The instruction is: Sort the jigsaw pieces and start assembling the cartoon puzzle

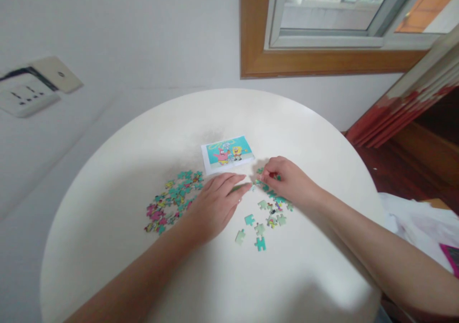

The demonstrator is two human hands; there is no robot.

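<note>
My left hand (218, 201) rests low over the white table, its fingers stretched toward the right; it is open. Several small jigsaw puzzle pieces (175, 194), mostly teal, pink and yellow, lie in a pile beside and partly under it. My right hand (283, 177) is closed in a pinch on a puzzle piece, mostly hidden by the fingers, above a smaller group of teal pieces (274, 194). Nearer to me, loose pieces (260, 228) lie apart, teal and pale green. Behind both hands sits a picture card (229, 153) with cartoon figures on teal.
The round white table (107, 170) stands against a white wall with a socket (27, 93) at left. A wood-framed window (333, 62) is at the back right, with a red and cream curtain (390, 107) beside it. White bags (416, 222) lie right of the table.
</note>
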